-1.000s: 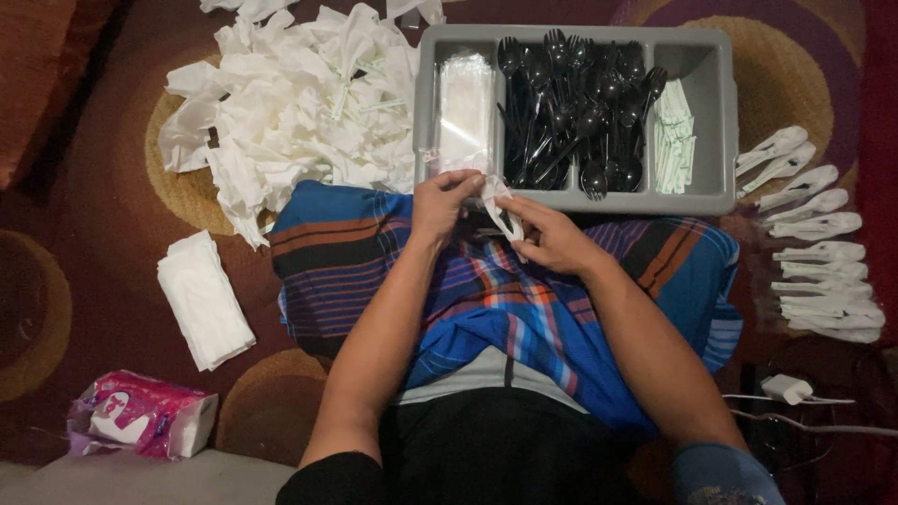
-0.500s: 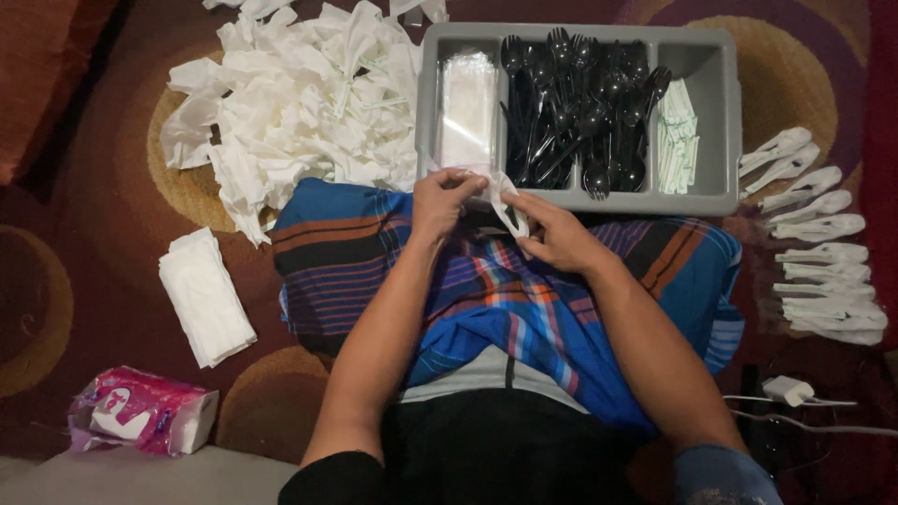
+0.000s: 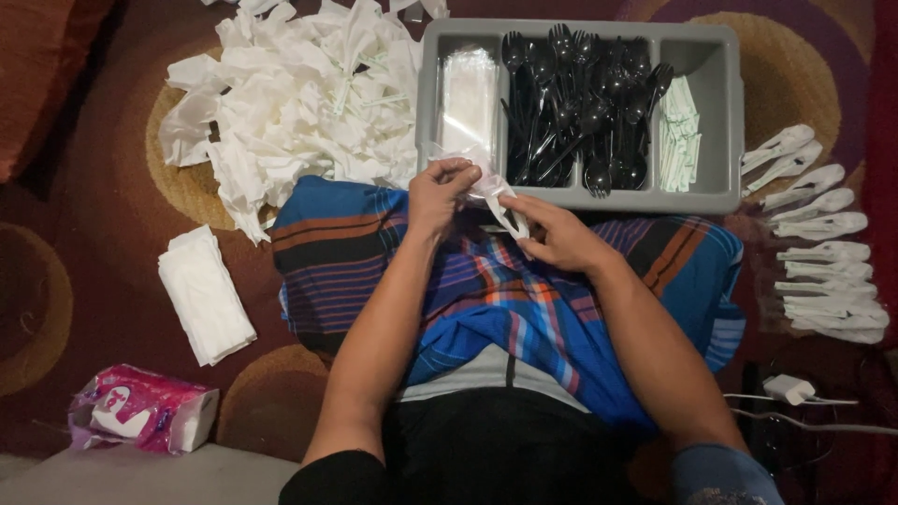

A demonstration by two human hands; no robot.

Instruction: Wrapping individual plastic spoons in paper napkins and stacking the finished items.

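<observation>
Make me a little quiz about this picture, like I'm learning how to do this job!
1. True or false: the grey tray has black plastic cutlery in its middle compartment.
2. What do the left hand and the right hand hold between them? A) a black fork B) a clear plastic sleeve with something white in it C) the pink tissue pack
3. On which side of the tray do the finished white wrapped packets lie in a row?

Key: 1 true. 2 B. 3 on the person's right, on the carpet beside the tray.
</observation>
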